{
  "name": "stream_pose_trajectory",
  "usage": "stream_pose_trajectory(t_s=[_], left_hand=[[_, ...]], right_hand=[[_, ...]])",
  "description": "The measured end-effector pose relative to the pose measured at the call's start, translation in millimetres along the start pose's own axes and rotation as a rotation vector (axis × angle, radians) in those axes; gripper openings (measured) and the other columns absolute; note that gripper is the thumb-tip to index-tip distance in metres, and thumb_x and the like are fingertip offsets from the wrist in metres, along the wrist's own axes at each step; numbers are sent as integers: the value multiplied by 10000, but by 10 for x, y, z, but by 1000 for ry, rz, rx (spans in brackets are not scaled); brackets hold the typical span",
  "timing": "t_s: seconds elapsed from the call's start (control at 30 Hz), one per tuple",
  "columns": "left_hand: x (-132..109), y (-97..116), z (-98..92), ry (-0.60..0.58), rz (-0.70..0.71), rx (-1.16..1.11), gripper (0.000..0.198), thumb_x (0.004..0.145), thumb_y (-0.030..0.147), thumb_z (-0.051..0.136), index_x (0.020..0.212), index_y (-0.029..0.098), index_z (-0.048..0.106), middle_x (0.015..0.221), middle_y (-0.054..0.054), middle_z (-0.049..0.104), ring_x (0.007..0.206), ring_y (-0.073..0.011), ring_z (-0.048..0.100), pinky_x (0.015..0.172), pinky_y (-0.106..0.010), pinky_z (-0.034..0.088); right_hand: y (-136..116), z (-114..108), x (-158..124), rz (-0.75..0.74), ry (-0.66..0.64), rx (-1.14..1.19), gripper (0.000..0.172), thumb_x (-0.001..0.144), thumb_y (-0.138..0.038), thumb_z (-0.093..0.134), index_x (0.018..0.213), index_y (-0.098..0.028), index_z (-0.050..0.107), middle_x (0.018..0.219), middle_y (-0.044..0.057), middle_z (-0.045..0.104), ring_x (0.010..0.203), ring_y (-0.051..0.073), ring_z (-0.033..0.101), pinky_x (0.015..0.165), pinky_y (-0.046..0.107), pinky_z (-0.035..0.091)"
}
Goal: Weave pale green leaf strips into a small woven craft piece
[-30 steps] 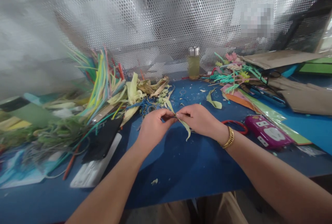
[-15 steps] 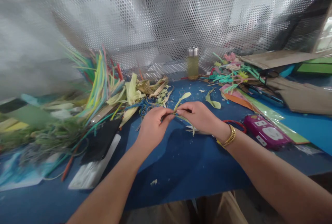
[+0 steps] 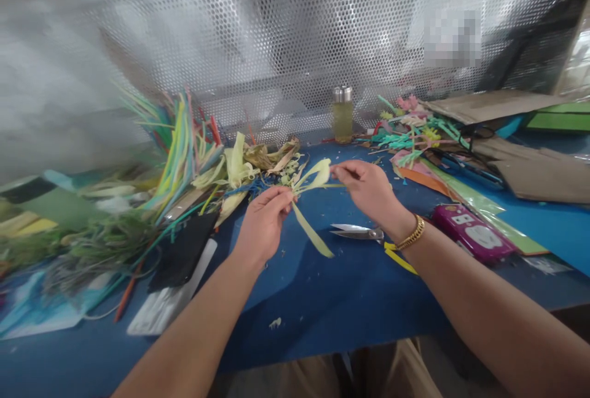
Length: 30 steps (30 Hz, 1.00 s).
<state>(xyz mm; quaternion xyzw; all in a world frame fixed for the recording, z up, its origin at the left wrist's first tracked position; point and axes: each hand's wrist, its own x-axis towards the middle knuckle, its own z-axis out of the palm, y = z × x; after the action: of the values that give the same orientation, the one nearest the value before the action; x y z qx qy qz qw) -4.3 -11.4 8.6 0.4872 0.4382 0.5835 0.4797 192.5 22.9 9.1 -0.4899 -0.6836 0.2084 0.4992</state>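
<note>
My left hand (image 3: 265, 220) pinches a small bunch of pale green corn husk strips (image 3: 313, 229) between thumb and fingers. One strip hangs down to the right over the blue table; others loop up and rightward. My right hand (image 3: 366, 186) is closed at the fingertips by the far end of the bunch, where a thin strip runs to its fingers. What exactly lies between those fingertips is partly hidden. Below it lies a pair of scissors (image 3: 359, 232) with slightly parted blades and a yellow handle, partly under my right wrist.
Behind my left hand lies a heap of husks (image 3: 237, 161) beside colourful stems (image 3: 177, 146). A black phone (image 3: 184, 250) is at left. A lidded glass bottle (image 3: 342, 117) stands by the perforated metal panel (image 3: 295, 35). To the right are a purple device (image 3: 474, 235) and cardboard (image 3: 544, 171).
My hands have parted: the left moved slightly left with the husk strips, the right moved right and up. The strips have spread out, and the scissors show more fully.
</note>
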Motion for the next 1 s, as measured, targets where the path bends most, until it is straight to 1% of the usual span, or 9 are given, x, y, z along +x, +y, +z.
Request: stream_pose_trajectory(t_s=[0.1,0.23,0.33,0.4,0.53,0.6,0.7,0.83,1.0], left_hand=[[2,5,47,30,-200,-354,127,691,165,706,631,154,595,610,30,509,613,-77,493,588,-180,421],[24,18,44,-1,-348,-618,68,763,178,689,764,154,625,641,31,546,561,-51,499,587,-170,465],[39,12,13,-40,-387,-649,63,812,214,671,834,164,639,635,29,554,580,-60,534,563,-166,469],[38,-4,5,-25,-420,-647,65,822,219,666,847,162,648,646,27,567,583,-55,541,547,-157,458],[12,-63,30,7,-423,-570,83,790,230,702,793,157,661,658,23,581,599,-55,547,561,-158,451],[-6,-92,52,-1,-383,-492,100,745,227,741,767,160,669,667,23,586,611,-58,542,570,-163,438],[-39,-102,76,-35,-287,-309,125,682,222,784,737,160,690,652,22,584,607,-64,511,585,-180,407],[-87,-45,83,-174,-186,-35,128,689,270,775,711,159,716,645,3,581,632,-100,488,629,-236,387],[-124,-19,92,-285,-128,19,195,738,298,736,631,160,650,652,7,532,648,-104,456,630,-243,362]], right_hand=[[10,31,-19,-89,57,-118,154,841,-335,637,788,-204,698,822,31,706,768,167,598,722,295,402],[-60,64,-90,-234,112,-345,215,819,-410,678,739,-214,644,794,28,672,830,204,565,841,369,334],[-148,46,-147,-378,135,-409,179,859,-408,642,927,-248,684,956,49,682,958,236,533,905,402,293],[-196,28,-176,-499,54,-397,187,886,-373,621,1040,-299,696,1040,38,686,1025,241,513,930,408,284],[-226,21,-197,-619,-111,-316,163,911,-354,604,1009,-364,734,1009,-5,715,1027,223,523,958,414,293],[-211,37,-186,-594,-90,-241,135,899,-358,624,945,-341,750,974,-6,721,1008,213,540,956,406,316],[-170,80,-155,-444,8,-97,139,891,-348,634,861,-265,743,930,21,716,956,202,579,921,380,376],[-118,159,-139,-296,20,59,149,893,-313,621,815,-215,701,900,39,706,911,186,620,865,337,436],[-86,196,-144,-219,39,-32,151,848,-350,673,768,-221,682,901,40,696,940,205,604,883,364,419]])
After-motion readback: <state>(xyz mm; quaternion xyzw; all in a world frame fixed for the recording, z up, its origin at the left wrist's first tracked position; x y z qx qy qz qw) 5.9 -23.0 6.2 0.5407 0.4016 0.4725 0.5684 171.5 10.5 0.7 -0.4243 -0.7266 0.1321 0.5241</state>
